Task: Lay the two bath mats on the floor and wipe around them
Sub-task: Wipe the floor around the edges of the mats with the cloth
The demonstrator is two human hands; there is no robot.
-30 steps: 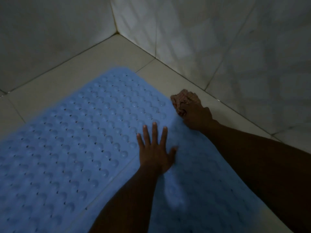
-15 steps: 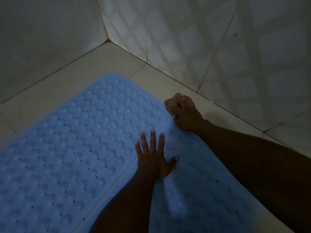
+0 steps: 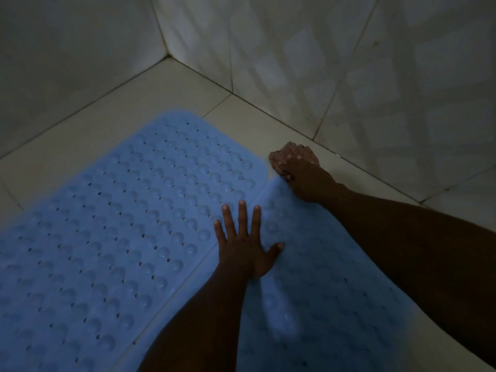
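Little has moved since a second ago: the corner where the walls point(image 3: 349, 76) meet sits slightly further left in view, while both my hands have kept their places against the mats. My left hand point(image 3: 245, 251) lies flat, palm down, its fingers point(image 3: 243, 213) straight and spread apart, the thumb out to the right. It rests across the seam where the two blue mats meet, the palm and thumb on the right mat point(image 3: 322, 291) and the outer fingertips reaching the edge of the left mat point(image 3: 120, 224). Both mats lie flat on the tiled floor point(image 3: 161, 92), side by side with long edges touching, their far ends near the corner of the room. The left mat shows rows of raised bumps and small holes; the right one is dimmer and blurred. My right hand point(image 3: 303, 178) is at the far corner of the right mat, just beside the far right corner of the left mat, its fingers curled round a bunched, textured cloth point(image 3: 288, 155) that is pressed to the floor close to the right wall. My right forearm crosses above the right mat
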